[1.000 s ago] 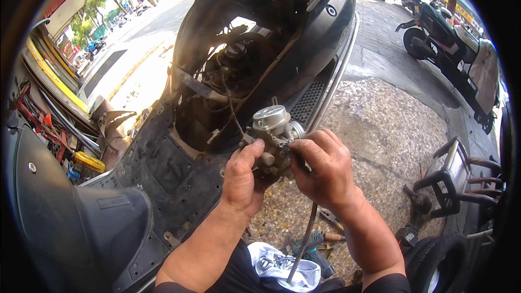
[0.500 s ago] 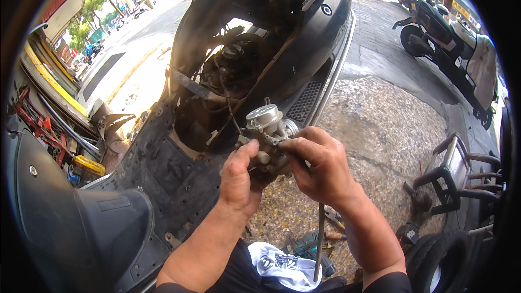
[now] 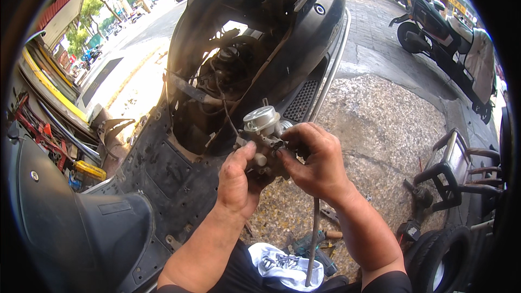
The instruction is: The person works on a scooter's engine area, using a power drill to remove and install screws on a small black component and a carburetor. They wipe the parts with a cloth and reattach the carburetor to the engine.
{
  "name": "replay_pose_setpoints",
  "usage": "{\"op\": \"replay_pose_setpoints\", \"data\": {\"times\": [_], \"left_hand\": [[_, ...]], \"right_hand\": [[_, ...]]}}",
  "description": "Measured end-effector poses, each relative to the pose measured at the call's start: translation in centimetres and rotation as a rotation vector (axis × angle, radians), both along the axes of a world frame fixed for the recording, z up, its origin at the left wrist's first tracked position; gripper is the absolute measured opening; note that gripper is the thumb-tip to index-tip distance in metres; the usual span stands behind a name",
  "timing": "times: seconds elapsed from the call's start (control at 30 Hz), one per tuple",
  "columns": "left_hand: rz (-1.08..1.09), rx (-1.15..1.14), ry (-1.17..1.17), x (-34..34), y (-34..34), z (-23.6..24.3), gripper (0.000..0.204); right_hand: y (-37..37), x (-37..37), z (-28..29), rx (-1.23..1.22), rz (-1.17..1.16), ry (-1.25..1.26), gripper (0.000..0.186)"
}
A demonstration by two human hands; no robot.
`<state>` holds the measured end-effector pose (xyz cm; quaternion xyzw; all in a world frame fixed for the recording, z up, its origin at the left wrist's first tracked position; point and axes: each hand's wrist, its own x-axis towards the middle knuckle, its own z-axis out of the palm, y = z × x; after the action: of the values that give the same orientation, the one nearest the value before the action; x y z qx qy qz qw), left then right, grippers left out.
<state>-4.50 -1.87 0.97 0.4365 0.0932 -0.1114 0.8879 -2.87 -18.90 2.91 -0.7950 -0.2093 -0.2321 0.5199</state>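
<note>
A silver-grey carburetor [image 3: 261,120] with a round metal cap sits between my hands, in front of the stripped scooter body [image 3: 304,62]. My left hand [image 3: 236,176] is closed around its lower left side, thumb toward me. On its right side, my right hand [image 3: 320,163] has thumb and index finger pinched at a small dark spot; the fingers hide what they grip. A thin cable [image 3: 227,109] runs from the scooter's open cavity down to the carburetor. Below my right hand hangs a dark rubber hose [image 3: 313,241]; its upper end is hidden.
The black scooter footboard [image 3: 168,171] and seat [image 3: 81,201] lie to the left. On the ground below are a teal power tool [image 3: 320,255] and a white shoe [image 3: 282,268]. At right stand a metal-framed stool [image 3: 456,168], a tyre [image 3: 448,260] and a parked scooter [image 3: 445,38].
My right thumb has shifted lower and my right fingers are bent more closely against the carburetor's side. The carburetor has tilted slightly, and the hose's lower end has swung a little left.
</note>
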Motion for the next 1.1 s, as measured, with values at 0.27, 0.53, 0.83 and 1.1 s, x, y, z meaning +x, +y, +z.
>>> {"op": "replay_pose_setpoints", "data": {"times": [0.27,0.53,0.83,1.1], "left_hand": [[0.003,0.004,0.016,0.0,-0.1,0.0,0.036],[-0.008,0.014,0.024,0.1,0.0,0.2,0.039],[0.001,0.034,0.045,0.0,-0.2,0.4,0.037],[-0.064,0.097,-0.096,0.1,-0.4,0.0,0.044]], "right_hand": [[0.4,0.1,-0.6,0.177,0.053,0.198,0.017],[0.5,0.4,-1.2,0.335,0.107,0.400,0.011],[0.3,0.6,-1.3,0.302,0.112,0.436,0.015],[-1.6,2.0,-0.8,0.247,0.185,0.553,0.031]]}}
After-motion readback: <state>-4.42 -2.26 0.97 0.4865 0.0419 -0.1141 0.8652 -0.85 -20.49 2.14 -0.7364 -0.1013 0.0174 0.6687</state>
